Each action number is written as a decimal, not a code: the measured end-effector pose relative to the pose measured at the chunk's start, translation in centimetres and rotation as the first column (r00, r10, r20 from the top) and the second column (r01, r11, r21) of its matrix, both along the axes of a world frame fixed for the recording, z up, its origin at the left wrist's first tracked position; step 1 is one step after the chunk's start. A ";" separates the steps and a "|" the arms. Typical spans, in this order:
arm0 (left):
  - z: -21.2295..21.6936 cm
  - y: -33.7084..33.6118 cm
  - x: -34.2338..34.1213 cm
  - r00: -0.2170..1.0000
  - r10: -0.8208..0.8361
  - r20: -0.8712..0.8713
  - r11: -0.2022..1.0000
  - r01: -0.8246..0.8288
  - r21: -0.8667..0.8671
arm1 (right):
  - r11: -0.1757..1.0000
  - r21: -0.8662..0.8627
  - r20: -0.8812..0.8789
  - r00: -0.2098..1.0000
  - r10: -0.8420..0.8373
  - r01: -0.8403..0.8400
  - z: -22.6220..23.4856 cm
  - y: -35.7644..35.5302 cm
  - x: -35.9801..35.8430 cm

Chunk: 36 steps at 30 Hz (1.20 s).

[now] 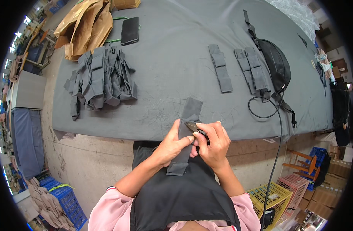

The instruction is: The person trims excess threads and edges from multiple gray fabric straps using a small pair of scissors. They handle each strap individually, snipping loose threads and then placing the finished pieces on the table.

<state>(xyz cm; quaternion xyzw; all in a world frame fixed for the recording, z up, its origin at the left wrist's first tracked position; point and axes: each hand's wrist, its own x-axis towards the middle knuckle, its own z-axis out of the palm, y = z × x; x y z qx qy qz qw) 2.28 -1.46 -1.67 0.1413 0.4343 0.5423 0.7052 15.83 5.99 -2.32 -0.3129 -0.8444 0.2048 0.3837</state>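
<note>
At the table's near edge, my left hand (169,145) is closed on a dark grey fabric strip (192,107) with folded, sewn pocket-like flaps. Its far end rests on the table, while the near end hangs over my black apron (184,200). Pinched in my right hand (215,143) are small dark thread snips (191,126), their tips against the strip beside my left thumb. Whether the blades touch a thread cannot be made out. Loose thread ends lie on the cloth around the strip.
A heap of similar grey strips (103,81) lies left, near a brown paper bag (86,27) and a phone (130,30). To the right are separate strips (221,69), a black waist bag (275,63) and a black cable (278,127) running off the edge. Crates (270,198) stand on the floor.
</note>
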 end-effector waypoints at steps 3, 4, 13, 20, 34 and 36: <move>0.5 0.1 0.0 1.000 -0.005 -0.003 1.000 0.005 -0.024 | 1.000 -0.026 -0.008 1.000 0.005 -0.005 0.1 -0.1 0.1; 0.6 0.1 0.0 1.000 -0.015 -0.004 0.999 0.014 -0.033 | 0.999 -0.046 -0.029 1.000 0.007 -0.009 0.0 -0.1 0.1; 0.4 0.0 0.2 0.999 -0.030 -0.034 0.999 0.029 -0.014 | 0.994 -0.105 -0.046 0.999 -0.021 0.016 -0.2 -0.5 0.1; 0.3 0.0 0.2 1.000 -0.027 -0.016 0.999 0.027 -0.023 | 0.975 -0.220 -0.088 0.996 -0.034 0.013 -0.5 -0.7 0.3; 0.9 0.3 0.1 0.998 -0.056 -0.006 0.996 0.055 -0.072 | 0.997 -0.047 -0.034 0.998 -0.056 0.054 -0.8 -1.0 0.3; 0.5 0.2 0.3 0.999 -0.031 -0.025 0.996 0.028 -0.088 | 0.999 -0.030 -0.030 0.999 -0.045 0.044 -0.8 -1.0 0.4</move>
